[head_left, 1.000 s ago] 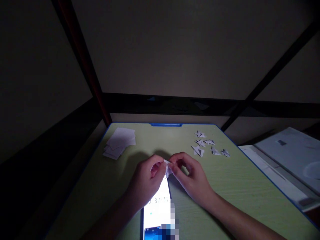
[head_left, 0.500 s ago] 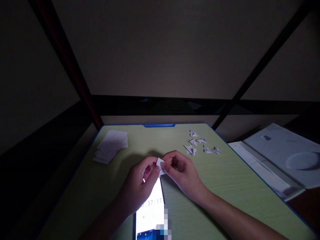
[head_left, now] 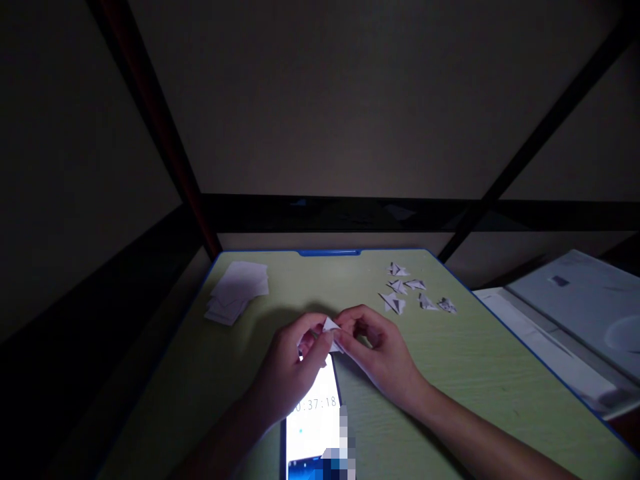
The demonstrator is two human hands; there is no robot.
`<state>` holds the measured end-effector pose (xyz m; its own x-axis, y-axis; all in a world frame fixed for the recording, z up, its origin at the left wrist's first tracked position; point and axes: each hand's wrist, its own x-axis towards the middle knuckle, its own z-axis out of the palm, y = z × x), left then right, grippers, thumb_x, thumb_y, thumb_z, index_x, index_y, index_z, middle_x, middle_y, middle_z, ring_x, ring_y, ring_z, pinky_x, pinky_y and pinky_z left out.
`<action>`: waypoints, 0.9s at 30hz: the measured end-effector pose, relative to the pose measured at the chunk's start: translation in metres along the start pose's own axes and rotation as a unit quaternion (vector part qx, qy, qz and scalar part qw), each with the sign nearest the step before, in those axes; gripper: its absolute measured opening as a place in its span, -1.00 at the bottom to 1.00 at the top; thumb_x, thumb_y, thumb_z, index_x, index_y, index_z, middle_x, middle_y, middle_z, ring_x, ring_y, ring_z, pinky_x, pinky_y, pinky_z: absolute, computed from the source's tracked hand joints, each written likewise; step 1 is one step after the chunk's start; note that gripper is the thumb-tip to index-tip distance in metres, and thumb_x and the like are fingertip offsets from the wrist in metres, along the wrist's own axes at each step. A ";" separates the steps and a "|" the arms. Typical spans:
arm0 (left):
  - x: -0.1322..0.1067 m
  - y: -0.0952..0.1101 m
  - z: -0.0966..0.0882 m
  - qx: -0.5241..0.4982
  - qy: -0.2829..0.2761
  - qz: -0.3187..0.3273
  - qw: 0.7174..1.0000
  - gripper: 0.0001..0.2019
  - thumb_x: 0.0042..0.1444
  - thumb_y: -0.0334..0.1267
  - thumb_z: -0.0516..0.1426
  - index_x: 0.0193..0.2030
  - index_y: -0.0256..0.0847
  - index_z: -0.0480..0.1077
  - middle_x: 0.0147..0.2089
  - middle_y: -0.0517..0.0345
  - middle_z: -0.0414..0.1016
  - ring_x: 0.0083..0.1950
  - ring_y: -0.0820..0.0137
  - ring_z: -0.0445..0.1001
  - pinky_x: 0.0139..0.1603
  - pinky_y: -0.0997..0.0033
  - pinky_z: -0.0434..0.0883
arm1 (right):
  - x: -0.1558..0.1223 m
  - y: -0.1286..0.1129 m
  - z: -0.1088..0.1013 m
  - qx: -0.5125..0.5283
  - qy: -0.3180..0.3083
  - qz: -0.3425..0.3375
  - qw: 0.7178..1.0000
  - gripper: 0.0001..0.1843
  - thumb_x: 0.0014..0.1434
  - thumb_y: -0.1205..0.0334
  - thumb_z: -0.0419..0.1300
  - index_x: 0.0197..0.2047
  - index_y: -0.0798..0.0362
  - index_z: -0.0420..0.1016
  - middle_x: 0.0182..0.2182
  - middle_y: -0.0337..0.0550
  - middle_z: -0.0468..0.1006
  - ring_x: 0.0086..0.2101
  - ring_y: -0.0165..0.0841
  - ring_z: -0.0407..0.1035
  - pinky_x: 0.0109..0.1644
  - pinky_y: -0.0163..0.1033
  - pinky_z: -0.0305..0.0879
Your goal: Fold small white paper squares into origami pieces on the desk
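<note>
Paper (head_left: 330, 325) held, lower centre of frame.
It is pinched in the fingertips of the left hand (head_left: 294, 353) and right hand (head_left: 381, 343), above the phone (head_left: 313, 430).

Phone (head_left: 314, 427), one. Table (head_left: 480, 373), one, beneath it. Left hand (head_left: 295, 357), one, and right hand (head_left: 387, 352), one, above its far end, with paper piece (head_left: 330, 325), one. Folded papers (head_left: 393, 303), six, beyond it, right. Sheet pile (head_left: 241, 280), one, beyond, left.

Small folded white paper (head_left: 329, 325), pointed corner up, pinched, partly hidden
</note>
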<state>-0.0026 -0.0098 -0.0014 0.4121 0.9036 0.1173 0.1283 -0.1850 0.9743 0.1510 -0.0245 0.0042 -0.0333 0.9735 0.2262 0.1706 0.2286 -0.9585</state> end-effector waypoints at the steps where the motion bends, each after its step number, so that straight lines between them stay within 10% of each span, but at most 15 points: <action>1: 0.000 0.000 0.000 -0.003 0.002 -0.001 1.000 -0.74 0.16 -0.15 0.02 -0.12 -0.27 0.33 -0.32 0.12 0.39 -0.37 0.41 0.38 -0.43 0.48 0.40 | 0.000 0.000 0.000 -0.003 0.002 -0.003 1.000 -0.89 0.04 0.26 0.22 -0.34 0.10 0.40 -0.56 -0.30 0.34 -0.52 -0.46 0.21 -0.45 -0.31 0.16; 27: 0.004 -0.007 0.000 0.044 0.043 0.012 0.998 -0.75 0.16 -0.22 0.04 -0.09 -0.26 0.43 -0.34 0.11 0.50 -0.38 0.43 0.45 -0.43 0.51 0.43 | 0.004 0.003 -0.005 -0.042 -0.028 -0.008 0.999 -0.88 0.07 0.22 0.20 -0.34 0.10 0.46 -0.48 -0.21 0.43 -0.47 -0.41 0.27 -0.39 -0.27 0.22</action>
<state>-0.0013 -0.0048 -0.0076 0.3373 0.9276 0.1607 0.1999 -0.2374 0.9506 0.1564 -0.0203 0.0027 -0.0923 0.9690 0.2294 0.2509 0.2455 -0.9363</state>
